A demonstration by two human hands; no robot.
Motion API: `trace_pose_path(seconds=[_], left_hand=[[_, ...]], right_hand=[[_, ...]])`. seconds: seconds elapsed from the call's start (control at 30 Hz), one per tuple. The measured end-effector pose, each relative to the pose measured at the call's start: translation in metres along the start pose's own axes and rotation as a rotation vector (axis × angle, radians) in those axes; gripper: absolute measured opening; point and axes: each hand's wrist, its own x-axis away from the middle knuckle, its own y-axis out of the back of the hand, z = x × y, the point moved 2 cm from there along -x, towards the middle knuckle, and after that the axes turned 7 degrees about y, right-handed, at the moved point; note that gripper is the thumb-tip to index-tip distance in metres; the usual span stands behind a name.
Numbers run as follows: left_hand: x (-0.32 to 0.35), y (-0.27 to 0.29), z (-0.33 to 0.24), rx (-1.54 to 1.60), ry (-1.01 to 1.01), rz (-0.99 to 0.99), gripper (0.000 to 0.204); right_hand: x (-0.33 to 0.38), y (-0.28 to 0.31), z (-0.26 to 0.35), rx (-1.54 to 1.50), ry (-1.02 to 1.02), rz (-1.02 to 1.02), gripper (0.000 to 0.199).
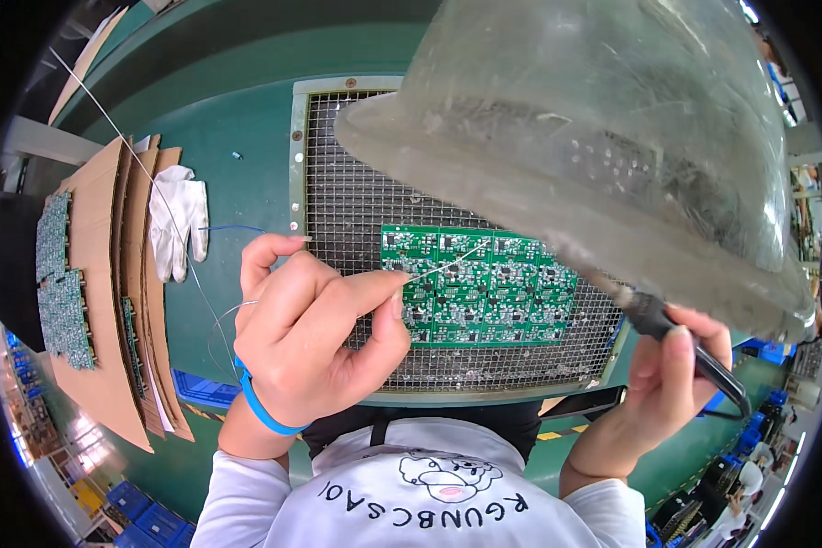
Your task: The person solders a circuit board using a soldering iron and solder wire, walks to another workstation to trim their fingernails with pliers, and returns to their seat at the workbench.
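A panel of green circuit boards (466, 315), dense with small parts, lies on a metal mesh (352, 196) in front of me. My left hand (315, 320) is over the panel's left side, thumb and forefinger pinching a thin solder wire (447, 266). The wire's free end reaches over the upper middle of the boards. In my right hand (667, 384) is a soldering iron (653, 317) with a black handle, gripped like a pen. Its front end points left toward the panel's right edge; the tip is blurred and hard to make out.
A cloudy transparent hood (594, 110) hangs over the mesh at the upper right, close above the iron. To the left, a white glove (178, 219) lies beside upright cardboard sheets (100, 283) with more circuit boards (62, 310). A blue wrist strap (269, 413) circles my left wrist.
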Motion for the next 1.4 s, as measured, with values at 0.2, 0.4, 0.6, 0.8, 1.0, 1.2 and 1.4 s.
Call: trace_pose_path(seconds=[0.2, 0.4, 0.6, 0.8, 1.0, 1.2, 1.4], left_hand=[[0.001, 0.001, 0.002, -0.006, 0.002, -0.002, 0.021], [0.002, 0.0, 0.004, 0.012, 0.007, -0.004, 0.021], [0.002, 0.001, 0.004, 0.019, 0.012, -0.005, 0.021], [0.001, 0.002, 0.003, 0.009, 0.018, 0.006, 0.021], [0.004, 0.005, 0.005, -0.023, 0.038, 0.015, 0.022], [0.003, 0.004, 0.005, -0.015, 0.039, 0.0, 0.022], [0.001, 0.004, 0.004, -0.01, 0.031, 0.003, 0.022]], right_hand=[[-0.003, -0.054, 0.011, 0.05, 0.05, -0.043, 0.023], [-0.01, -0.056, 0.02, 0.107, -0.009, 0.039, 0.027], [-0.012, -0.064, 0.033, 0.201, -0.011, 0.042, 0.027], [-0.011, -0.067, 0.036, 0.28, 0.076, 0.043, 0.03], [-0.008, -0.057, 0.027, 0.242, 0.158, 0.023, 0.03], [-0.004, 0.019, -0.018, 0.015, 0.229, -0.198, 0.016], [0.024, 0.064, -0.067, 0.265, 0.133, -0.387, 0.016]])
